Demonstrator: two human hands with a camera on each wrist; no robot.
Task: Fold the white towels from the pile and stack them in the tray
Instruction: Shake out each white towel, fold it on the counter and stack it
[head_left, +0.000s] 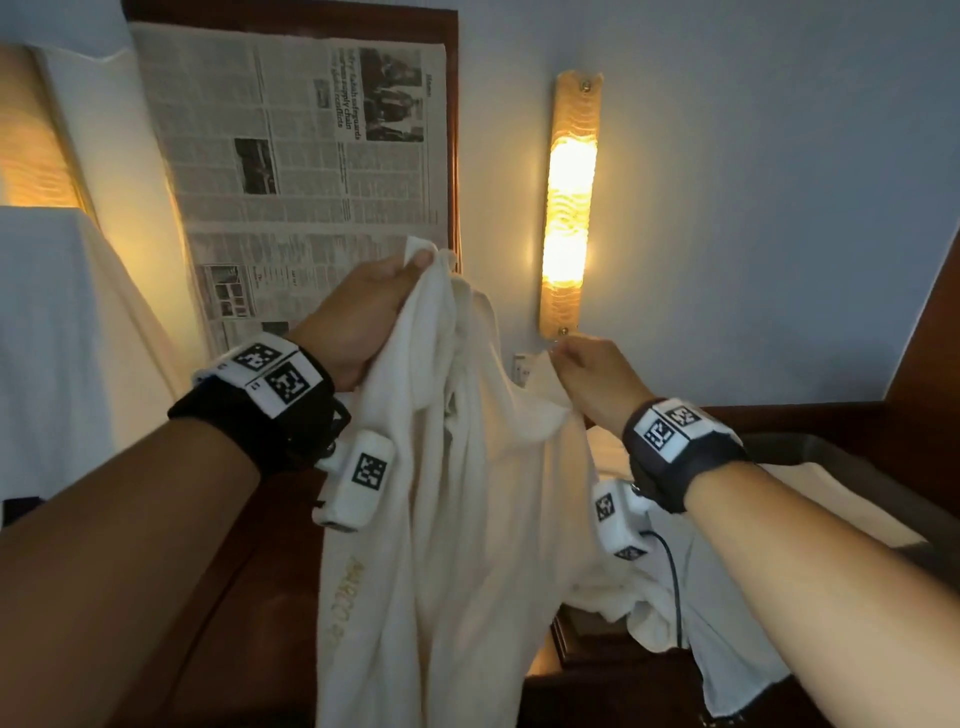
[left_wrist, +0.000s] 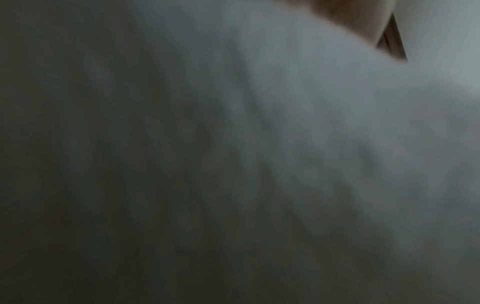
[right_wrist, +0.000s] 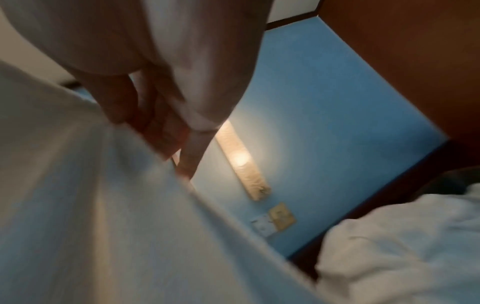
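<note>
A white towel (head_left: 467, 519) hangs in the air in front of me, crumpled, with gold lettering near its lower left. My left hand (head_left: 374, 306) grips its top corner high up, the thumb over the cloth. Lower and to the right, my right hand (head_left: 587, 374) pinches another part of the towel's edge. The left wrist view is filled by blurred towel cloth (left_wrist: 285, 144). In the right wrist view my fingers (right_wrist: 166, 131) pinch the towel (right_wrist: 103, 205). A pile of white towels (head_left: 649, 608) lies low on the right, seen too as the pile (right_wrist: 405, 246).
A newspaper (head_left: 311, 171) covers a wood-framed panel on the wall. A lit wall lamp (head_left: 569, 208) glows to its right, with a switch plate (head_left: 521, 366) below. Dark wooden furniture (head_left: 249, 597) stands beneath the towel. A white-draped shape (head_left: 57, 338) is at the left.
</note>
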